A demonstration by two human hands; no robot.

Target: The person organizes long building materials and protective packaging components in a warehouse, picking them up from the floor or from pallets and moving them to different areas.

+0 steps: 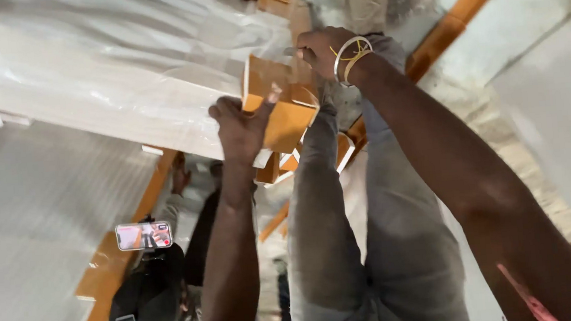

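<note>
Both arms raised: left hand (pixel 240 126) is gripping, fist closed, the orange-brown wooden bracket (pixel 286 112); right hand (pixel 321 51), fingers curled, is pinching its upper edge, just above.

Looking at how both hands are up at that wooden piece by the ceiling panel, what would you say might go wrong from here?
1. The left hand and right hand grip a wooden piece overhead; if either slips, it could drop.
2. A person in a dark cap stands almost directly below, so anything falling may hit them.
3. The plastic-wrapped white panel hangs beside the hands and might sag or shift.
</note>
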